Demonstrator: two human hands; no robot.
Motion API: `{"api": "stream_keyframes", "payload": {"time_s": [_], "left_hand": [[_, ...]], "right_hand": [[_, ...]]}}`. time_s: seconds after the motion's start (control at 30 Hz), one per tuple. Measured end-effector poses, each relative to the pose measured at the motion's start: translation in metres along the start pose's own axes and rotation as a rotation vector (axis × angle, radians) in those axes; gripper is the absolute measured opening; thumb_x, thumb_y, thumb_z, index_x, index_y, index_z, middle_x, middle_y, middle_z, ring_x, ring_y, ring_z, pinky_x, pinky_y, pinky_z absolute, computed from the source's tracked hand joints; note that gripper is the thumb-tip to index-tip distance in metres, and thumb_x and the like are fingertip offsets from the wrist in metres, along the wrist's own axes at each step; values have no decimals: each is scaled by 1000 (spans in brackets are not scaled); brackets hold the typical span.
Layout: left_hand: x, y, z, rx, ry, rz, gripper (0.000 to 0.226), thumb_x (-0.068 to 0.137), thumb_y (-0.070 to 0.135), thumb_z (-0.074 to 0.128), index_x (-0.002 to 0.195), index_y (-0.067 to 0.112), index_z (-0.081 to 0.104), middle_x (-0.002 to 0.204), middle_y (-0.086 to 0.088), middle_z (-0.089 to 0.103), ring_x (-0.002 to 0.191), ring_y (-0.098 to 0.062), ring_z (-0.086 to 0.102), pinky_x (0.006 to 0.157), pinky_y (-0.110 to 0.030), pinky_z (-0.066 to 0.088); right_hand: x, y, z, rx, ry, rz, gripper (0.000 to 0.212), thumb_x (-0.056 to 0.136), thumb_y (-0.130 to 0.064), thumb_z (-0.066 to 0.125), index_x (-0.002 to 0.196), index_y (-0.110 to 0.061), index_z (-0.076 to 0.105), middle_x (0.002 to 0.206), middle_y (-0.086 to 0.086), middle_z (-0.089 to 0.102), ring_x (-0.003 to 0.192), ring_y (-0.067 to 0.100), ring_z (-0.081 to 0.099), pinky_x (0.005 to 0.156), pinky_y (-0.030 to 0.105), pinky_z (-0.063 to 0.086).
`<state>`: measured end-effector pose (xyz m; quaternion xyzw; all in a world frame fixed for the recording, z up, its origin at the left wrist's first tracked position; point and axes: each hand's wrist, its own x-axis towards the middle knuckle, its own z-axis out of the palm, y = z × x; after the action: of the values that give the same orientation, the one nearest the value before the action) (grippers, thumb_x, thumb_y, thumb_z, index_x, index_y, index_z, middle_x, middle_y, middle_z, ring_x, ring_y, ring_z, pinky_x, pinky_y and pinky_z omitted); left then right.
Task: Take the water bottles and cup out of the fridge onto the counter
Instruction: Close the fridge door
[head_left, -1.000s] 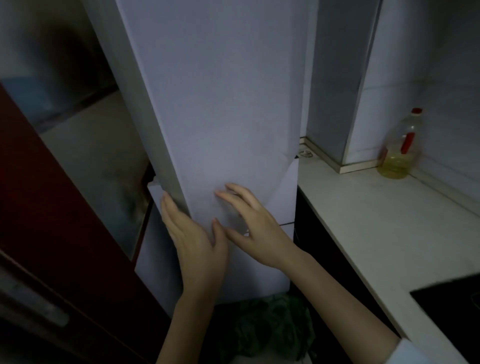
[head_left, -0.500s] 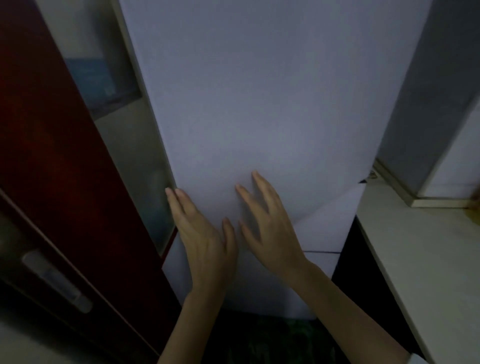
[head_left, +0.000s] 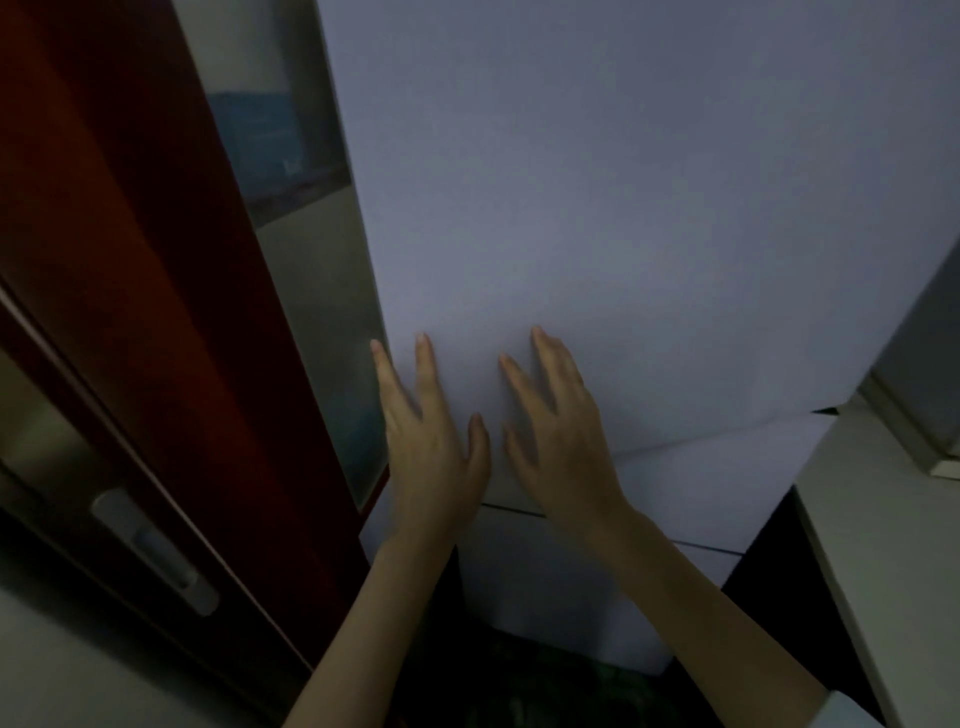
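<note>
On smooth white fridge door (head_left: 597, 208), both hands flat w/ fingers spread, holding nothing.

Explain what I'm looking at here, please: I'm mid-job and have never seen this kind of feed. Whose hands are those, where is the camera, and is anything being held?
There is no machine here. The single picture comes from a wide-angle camera worn on a person's head, looking forward and down at their own bare arms. The left hand and right hand are both spread open, fingers apart, laid flat against the pale fridge door, low on that panel; neither holds anything. A lower fridge panel shows beneath. To the left stands a dark red door with a glass pane. At the right edge is a strip of light counter. No bottles or cup are visible, so nothing has been taken out in this view.
</note>
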<state>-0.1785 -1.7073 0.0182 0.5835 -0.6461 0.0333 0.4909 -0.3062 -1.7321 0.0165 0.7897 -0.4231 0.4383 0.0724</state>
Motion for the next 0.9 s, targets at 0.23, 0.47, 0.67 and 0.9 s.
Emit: {"api": "stream_keyframes", "payload": {"time_s": [0.23, 0.47, 0.67, 0.9], "left_hand": [[28, -20, 18, 92, 41, 65, 77, 85, 11, 52, 149, 8, 9, 154, -22, -11, 144, -30, -11, 117, -45, 12], [57, -36, 32, 169, -7, 96, 81, 77, 12, 51, 148, 4, 13, 154, -18, -5, 144, -31, -5, 116, -42, 4], [72, -48, 50, 205, -50, 146, 88, 73, 6, 62, 147, 2, 15, 153, -28, 1, 143, -36, -2, 116, -47, 10], [78, -46, 64, 226, -58, 109, 91, 70, 14, 52, 147, 0, 6, 152, -24, -9, 143, -34, -10, 117, -33, -12]], "right_hand": [[21, 11, 20, -52, 23, 30, 70, 75, -8, 60, 139, -12, 32, 150, 23, 27, 139, 31, 18, 110, 35, 22], [46, 23, 38, -103, 28, 45, 63, 77, -15, 51, 138, -7, 36, 147, 26, 31, 137, 34, 23, 108, 33, 21], [59, 32, 53, -146, 12, 44, 69, 75, -10, 59, 140, -6, 35, 149, 24, 30, 138, 32, 23, 108, 36, 26], [59, 40, 54, -207, -15, 29, 63, 78, -14, 47, 139, -7, 35, 149, 22, 31, 138, 31, 24, 106, 40, 31]]}}
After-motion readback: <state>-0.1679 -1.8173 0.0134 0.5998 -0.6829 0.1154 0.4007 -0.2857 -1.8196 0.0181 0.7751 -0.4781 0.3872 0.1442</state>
